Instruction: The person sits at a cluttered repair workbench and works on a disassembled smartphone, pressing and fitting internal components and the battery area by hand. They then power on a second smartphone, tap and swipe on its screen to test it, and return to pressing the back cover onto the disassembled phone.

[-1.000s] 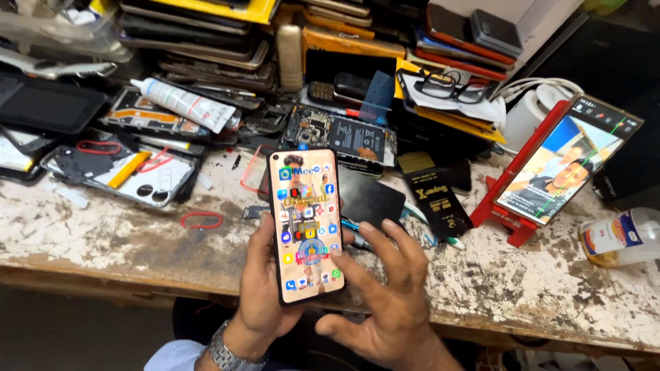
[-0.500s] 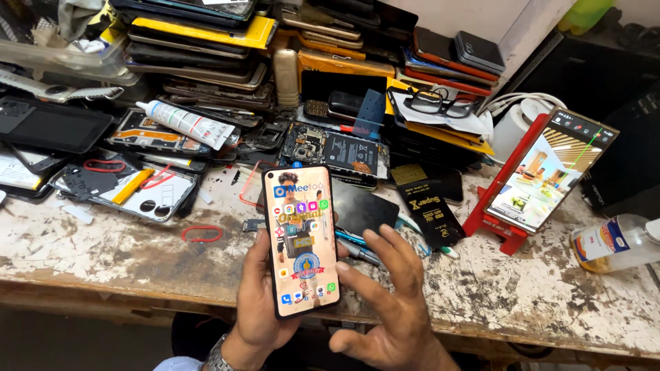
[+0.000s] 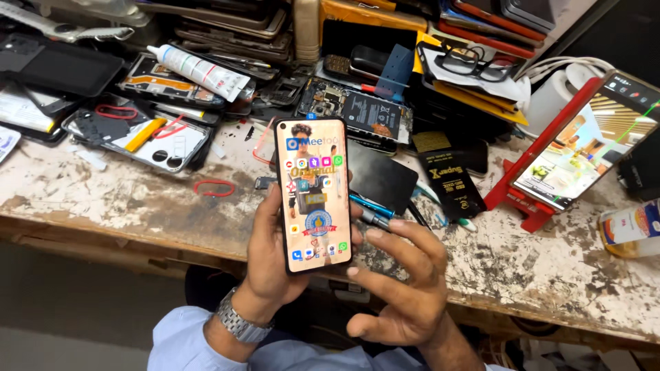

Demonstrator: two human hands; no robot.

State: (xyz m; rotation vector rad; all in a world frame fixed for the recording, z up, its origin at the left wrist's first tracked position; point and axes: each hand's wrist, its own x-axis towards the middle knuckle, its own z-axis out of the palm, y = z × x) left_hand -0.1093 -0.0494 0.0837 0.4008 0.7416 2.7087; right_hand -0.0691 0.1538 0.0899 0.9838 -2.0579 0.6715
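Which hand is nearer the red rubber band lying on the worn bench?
Left. The left hand grips the lit smartphone just right of the red rubber band; the right hand hovers farther right, beyond the phone.

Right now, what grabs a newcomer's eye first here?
The lit smartphone, held upright in the left hand over the bench's front edge, its screen full of app icons; the right hand hovers beside it, fingers spread. At the right, a second phone glows on a red stand. Behind, the worn bench is crowded with opened phones and a white tube.
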